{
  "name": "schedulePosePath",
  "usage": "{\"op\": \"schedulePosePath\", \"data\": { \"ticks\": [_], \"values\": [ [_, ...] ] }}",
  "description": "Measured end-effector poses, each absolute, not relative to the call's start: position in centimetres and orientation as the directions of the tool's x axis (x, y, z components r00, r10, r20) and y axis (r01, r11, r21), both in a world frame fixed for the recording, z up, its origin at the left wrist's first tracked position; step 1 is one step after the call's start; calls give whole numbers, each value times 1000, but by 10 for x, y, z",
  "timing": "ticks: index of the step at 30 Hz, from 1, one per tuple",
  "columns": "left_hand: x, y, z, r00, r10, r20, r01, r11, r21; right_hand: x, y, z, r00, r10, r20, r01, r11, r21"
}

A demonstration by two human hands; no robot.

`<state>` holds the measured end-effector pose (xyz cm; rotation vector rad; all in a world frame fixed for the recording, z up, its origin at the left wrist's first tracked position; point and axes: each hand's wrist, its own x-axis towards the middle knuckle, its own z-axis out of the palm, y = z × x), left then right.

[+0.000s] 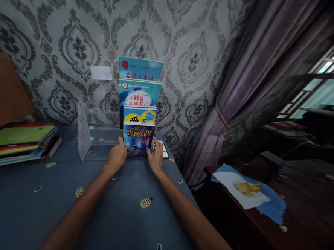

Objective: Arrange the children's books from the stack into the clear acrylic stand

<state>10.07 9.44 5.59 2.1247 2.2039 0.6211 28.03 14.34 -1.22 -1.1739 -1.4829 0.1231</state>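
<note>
My left hand [118,155] and my right hand [155,155] grip a dark blue book [139,141] by its two side edges. The book stands upright at the front of a clear acrylic tiered rack [83,135]. Behind it, a yellow and blue book [139,114], a teal book [140,92] and a light blue book [141,68] rise in steps at the rack's right end. Bare clear tiers show to the left of them. Partly hidden behind my right hand lies a phone-like flat thing [164,149].
Stacked books [21,141] lie at the left by a brown cardboard box [5,89]. The table [105,219] has a grey-blue pineapple cloth and ends at the right, before a tied purple curtain [204,137]. A lower dark surface holds a blue and white cloth [244,190].
</note>
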Motion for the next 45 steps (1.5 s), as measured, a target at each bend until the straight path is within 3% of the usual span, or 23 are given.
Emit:
{"op": "schedulePosePath", "data": {
  "ticks": [30, 42, 45],
  "values": [
    [94, 91, 51, -65, 943, 325, 953, -39, 301, 284, 138, -14, 194, 686, 702, 573, 502, -649],
    [90, 81, 46, -19, 931, 363, 932, -115, 343, 284, 126, -10, 206, 689, 695, 546, 508, -666],
    [84, 81, 36, 31, 897, 442, 930, -187, 315, 286, 122, -12, 195, 692, 695, 530, 522, -668]
  ]
}}
